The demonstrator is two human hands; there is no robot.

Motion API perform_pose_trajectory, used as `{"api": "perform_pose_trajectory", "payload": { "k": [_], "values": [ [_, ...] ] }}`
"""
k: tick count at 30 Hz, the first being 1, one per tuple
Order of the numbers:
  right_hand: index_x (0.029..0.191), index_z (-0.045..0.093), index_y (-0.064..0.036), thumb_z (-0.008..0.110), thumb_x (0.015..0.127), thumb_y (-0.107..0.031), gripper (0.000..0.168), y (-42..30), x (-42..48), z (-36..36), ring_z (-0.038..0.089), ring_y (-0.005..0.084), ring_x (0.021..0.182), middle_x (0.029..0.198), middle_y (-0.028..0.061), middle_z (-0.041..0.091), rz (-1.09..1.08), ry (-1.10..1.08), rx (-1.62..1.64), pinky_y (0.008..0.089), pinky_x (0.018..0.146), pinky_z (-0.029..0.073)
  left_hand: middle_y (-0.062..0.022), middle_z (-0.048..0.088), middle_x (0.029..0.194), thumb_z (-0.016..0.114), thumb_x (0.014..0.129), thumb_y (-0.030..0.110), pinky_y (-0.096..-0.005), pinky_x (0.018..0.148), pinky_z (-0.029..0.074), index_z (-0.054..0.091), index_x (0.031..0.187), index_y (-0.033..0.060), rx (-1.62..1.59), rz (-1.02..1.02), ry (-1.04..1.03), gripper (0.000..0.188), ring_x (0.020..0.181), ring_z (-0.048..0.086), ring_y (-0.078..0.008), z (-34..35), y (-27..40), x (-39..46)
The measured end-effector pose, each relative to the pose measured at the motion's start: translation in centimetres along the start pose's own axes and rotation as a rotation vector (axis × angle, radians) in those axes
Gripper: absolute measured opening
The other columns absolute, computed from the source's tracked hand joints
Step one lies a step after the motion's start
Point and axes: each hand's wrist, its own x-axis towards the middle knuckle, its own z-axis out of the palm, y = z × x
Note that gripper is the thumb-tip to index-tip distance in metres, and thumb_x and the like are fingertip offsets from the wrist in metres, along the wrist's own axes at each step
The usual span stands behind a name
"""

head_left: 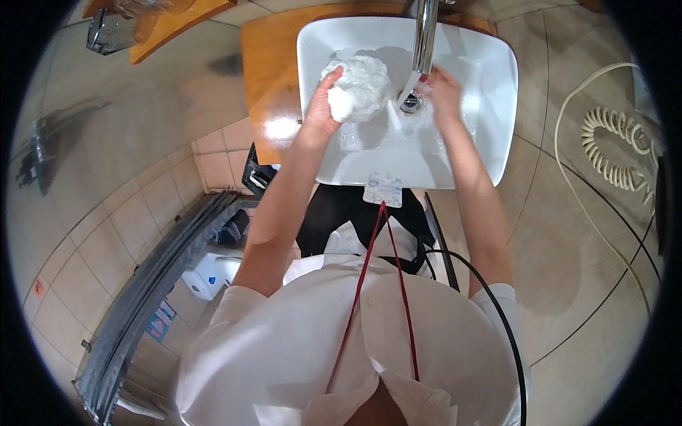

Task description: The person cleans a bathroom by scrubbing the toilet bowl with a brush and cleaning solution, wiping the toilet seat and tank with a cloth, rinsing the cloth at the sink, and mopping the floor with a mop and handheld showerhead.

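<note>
My left hand (323,106) grips a bunched white cloth (362,88) over the left side of a white ceramic sink (413,178). The thumb lies along the cloth's near left edge, and the cloth hides most of the fingers. My right hand (446,96) is in the basin, just right of the running water (408,89). Its fingertips are partly behind the chrome faucet (424,40) and look blurred, with a small reddish patch there, so whether they hold something is unclear. Below the stream sits the metal drain (410,102), its surroundings wet.
An orange-brown wooden counter (272,90) borders the sink on the left. A clear glass vessel (109,34) stands at upper left by a wooden shelf (178,26). From my neck, a red lanyard (367,250) carries a card (383,189) at the sink's front rim. A coiled cord (613,146) hangs right.
</note>
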Motion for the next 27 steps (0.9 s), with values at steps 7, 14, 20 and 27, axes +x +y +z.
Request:
{"api": "perform_pose_trajectory", "payload": {
  "k": [7, 14, 20, 27],
  "values": [
    [0.105, 0.057, -0.003, 0.059, 0.076, -0.022, 0.034, 3.5, -1.6, 1.8, 0.056, 0.0292, 0.096, 0.103, 0.0122, 0.056, 0.3, -0.217, 0.571, 0.0438, 0.079, 0.049, -0.0168, 0.034, 0.135, 0.058, 0.08, 0.05, -0.0466, 0.098, 0.032, 0.025, 0.136, 0.0038, 0.901, -0.082, -0.04, 0.08, 0.125, 0.034, -0.0306, 4.0, -0.4, 0.1],
    [0.127, 0.038, 0.004, 0.069, 0.069, -0.02, 0.07, 5.9, -5.8, 2.2, 0.03, 0.0281, 0.123, 0.126, 0.0189, 0.038, -0.477, 0.123, -0.303, 0.0375, 0.103, 0.025, -0.017, 0.05, 0.113, 0.064, 0.079, 0.034, -0.0375, 0.084, 0.043, 0.011, 0.139, 0.0051, 0.58, -0.063, 0.052, 0.084, 0.107, 0.048, -0.025, 4.8, -6.7, 2.7],
    [0.121, 0.043, 0.003, 0.072, 0.069, -0.013, 0.061, 4.3, -4.8, -0.3, 0.054, 0.0221, 0.099, 0.108, 0.0111, 0.056, -0.036, -0.023, 0.299, 0.0309, 0.085, 0.043, -0.0113, 0.05, 0.109, 0.061, 0.082, 0.019, -0.0335, 0.085, 0.043, 0.023, 0.132, 0.0072, 0.714, 0.143, -0.039, 0.063, 0.101, 0.051, -0.0198, 4.7, -6.8, 1.5],
    [0.115, 0.053, -0.003, 0.061, 0.073, -0.008, 0.043, 1.3, -7.8, 1.0, 0.054, 0.0262, 0.101, 0.114, 0.0147, 0.055, -0.761, -0.086, -0.786, 0.0327, 0.088, 0.042, -0.0142, 0.052, 0.112, 0.058, 0.084, 0.025, -0.0378, 0.084, 0.047, 0.031, 0.13, 0.0068, 0.42, -0.094, -0.002, 0.057, 0.1, 0.054, -0.0248, 4.5, -5.2, 2.4]
  ]
}}
